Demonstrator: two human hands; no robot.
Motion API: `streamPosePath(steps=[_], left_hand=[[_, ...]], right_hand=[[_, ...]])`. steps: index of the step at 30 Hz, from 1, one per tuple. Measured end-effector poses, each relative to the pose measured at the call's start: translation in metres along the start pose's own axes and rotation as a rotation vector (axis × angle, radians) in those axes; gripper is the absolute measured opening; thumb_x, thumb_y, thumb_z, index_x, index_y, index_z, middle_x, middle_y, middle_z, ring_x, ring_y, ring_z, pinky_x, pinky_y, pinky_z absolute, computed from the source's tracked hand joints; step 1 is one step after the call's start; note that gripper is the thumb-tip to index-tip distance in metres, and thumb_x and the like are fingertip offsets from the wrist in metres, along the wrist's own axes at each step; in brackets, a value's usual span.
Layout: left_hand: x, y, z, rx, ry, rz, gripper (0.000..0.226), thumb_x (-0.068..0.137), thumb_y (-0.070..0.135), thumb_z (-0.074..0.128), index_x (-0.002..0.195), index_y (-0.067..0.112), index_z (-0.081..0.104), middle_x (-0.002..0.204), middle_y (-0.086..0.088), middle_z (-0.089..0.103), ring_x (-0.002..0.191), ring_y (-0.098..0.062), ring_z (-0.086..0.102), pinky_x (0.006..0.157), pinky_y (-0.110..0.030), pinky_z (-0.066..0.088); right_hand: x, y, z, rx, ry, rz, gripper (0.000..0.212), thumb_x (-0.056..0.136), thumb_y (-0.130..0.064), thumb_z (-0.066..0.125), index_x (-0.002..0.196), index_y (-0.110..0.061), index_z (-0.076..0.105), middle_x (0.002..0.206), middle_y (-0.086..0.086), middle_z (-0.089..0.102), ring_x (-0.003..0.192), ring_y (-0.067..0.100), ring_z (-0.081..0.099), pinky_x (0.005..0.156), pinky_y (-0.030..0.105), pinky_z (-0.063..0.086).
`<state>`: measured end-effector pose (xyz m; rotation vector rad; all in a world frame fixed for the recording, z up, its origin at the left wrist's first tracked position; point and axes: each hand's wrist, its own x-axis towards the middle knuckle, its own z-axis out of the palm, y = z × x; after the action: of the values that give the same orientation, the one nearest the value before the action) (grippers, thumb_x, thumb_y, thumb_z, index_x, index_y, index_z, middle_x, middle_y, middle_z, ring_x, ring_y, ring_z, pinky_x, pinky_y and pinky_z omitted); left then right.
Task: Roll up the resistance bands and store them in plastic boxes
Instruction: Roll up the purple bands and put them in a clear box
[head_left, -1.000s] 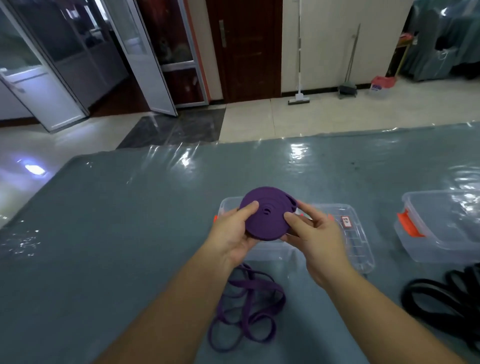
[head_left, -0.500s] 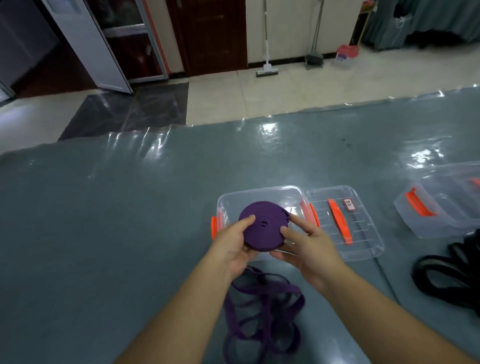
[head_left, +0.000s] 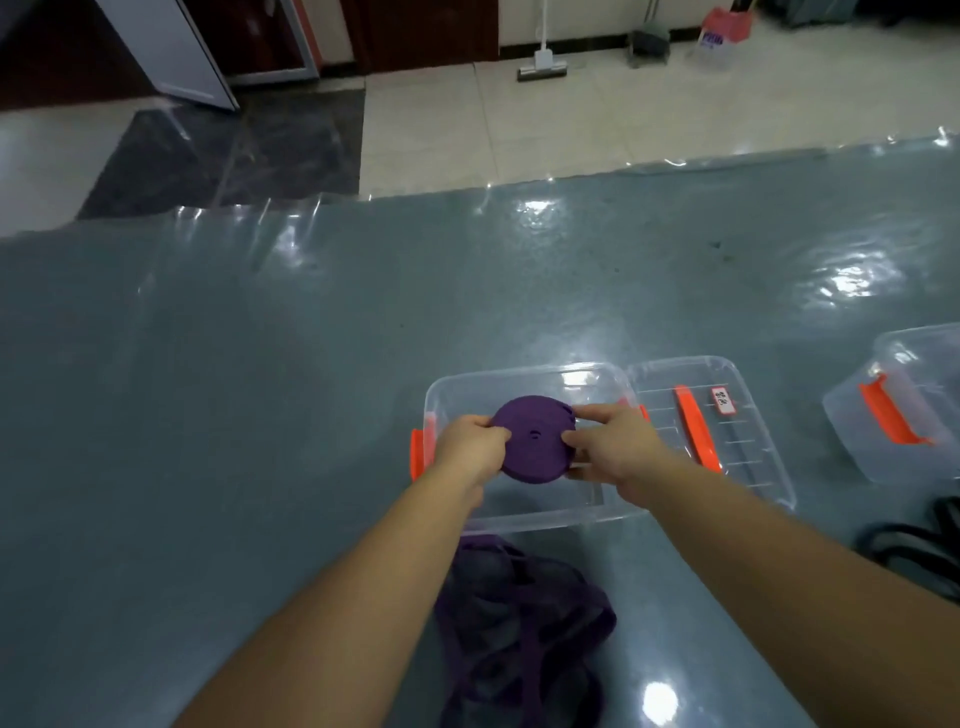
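A purple resistance band wound into a flat, tight coil (head_left: 535, 439) sits between both hands over the open clear plastic box (head_left: 524, 382), within the box's outline; whether it touches the bottom cannot be told. The left hand (head_left: 470, 449) grips the coil's left edge with curled fingers, and the right hand (head_left: 610, 441) grips its right edge, thumb on top and fingers underneath. The box has orange clips at its left and right ends and stands near the middle of the worktop (head_left: 260, 389), towards the near edge. Just beside the box on its right lies its clear lid (head_left: 748, 467), with an orange handle and a small label. Nearer the near edge, touching or almost touching the box's front wall, lies a loose heap of purple bands (head_left: 519, 634). Towards the right edge stands a second clear box (head_left: 893, 410) with an orange clip, and below it a bundle of black bands (head_left: 919, 551).
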<state>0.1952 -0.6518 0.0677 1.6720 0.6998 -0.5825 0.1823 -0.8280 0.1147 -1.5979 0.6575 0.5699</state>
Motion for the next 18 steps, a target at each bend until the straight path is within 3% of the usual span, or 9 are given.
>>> streamPosePath(steps=[3,5,7,9,12,16,18], left_hand=[[0.021,-0.005,0.007,0.166,0.038,-0.026,0.013,0.091,0.018,0.064,0.098,0.017,0.075,0.096,-0.005,0.077,0.091,-0.026,0.075,0.088,-0.046,0.064],[0.029,-0.007,0.010,0.299,0.059,-0.026,0.013,0.093,0.017,0.062,0.096,0.017,0.075,0.097,-0.005,0.076,0.090,-0.026,0.073,0.081,-0.038,0.062],[0.039,-0.010,0.015,0.430,0.073,-0.042,0.021,0.094,0.016,0.060,0.106,0.015,0.076,0.103,-0.006,0.075,0.092,-0.025,0.071,0.071,-0.035,0.055],[0.048,-0.012,0.020,0.514,0.081,-0.062,0.024,0.094,0.014,0.060,0.111,0.011,0.077,0.105,-0.008,0.075,0.088,-0.026,0.069,0.065,-0.033,0.046],[0.059,-0.016,0.027,0.592,0.074,-0.081,0.027,0.092,0.015,0.065,0.116,0.006,0.074,0.106,-0.011,0.074,0.083,-0.027,0.065,0.056,-0.030,0.042],[0.075,-0.023,0.028,0.595,0.094,-0.089,0.027,0.092,0.016,0.067,0.117,0.008,0.074,0.112,-0.011,0.075,0.097,-0.030,0.071,0.070,-0.032,0.047],[0.079,-0.025,0.027,0.587,0.076,-0.074,0.019,0.091,0.015,0.068,0.106,0.007,0.076,0.103,-0.011,0.075,0.088,-0.027,0.068,0.071,-0.032,0.047]], right_hand=[[0.031,0.010,0.008,-0.085,0.016,0.055,0.044,0.098,0.007,0.060,0.139,-0.010,0.060,0.112,0.027,0.072,0.090,0.037,0.073,0.063,0.042,0.064],[0.051,0.019,0.012,-0.123,0.017,0.086,0.045,0.098,0.008,0.059,0.137,-0.013,0.062,0.114,0.028,0.072,0.097,0.043,0.073,0.073,0.052,0.065],[0.066,0.030,0.016,-0.145,0.033,0.100,0.045,0.094,0.011,0.059,0.130,-0.015,0.067,0.109,0.027,0.074,0.097,0.044,0.073,0.081,0.060,0.063],[0.083,0.044,0.017,-0.212,0.065,0.096,0.043,0.088,0.008,0.061,0.121,-0.018,0.073,0.106,0.021,0.076,0.099,0.042,0.073,0.088,0.058,0.062],[0.121,0.073,0.017,-0.293,0.116,0.092,0.044,0.077,-0.006,0.061,0.104,-0.037,0.077,0.102,0.015,0.078,0.100,0.040,0.074,0.091,0.052,0.062],[0.114,0.052,0.026,-0.389,0.130,0.055,0.048,0.079,-0.006,0.063,0.119,-0.027,0.078,0.108,0.016,0.078,0.105,0.040,0.073,0.092,0.051,0.061],[0.113,0.046,0.027,-0.424,0.126,0.039,0.044,0.083,-0.006,0.065,0.121,-0.023,0.078,0.111,0.018,0.077,0.107,0.041,0.072,0.094,0.050,0.061]])
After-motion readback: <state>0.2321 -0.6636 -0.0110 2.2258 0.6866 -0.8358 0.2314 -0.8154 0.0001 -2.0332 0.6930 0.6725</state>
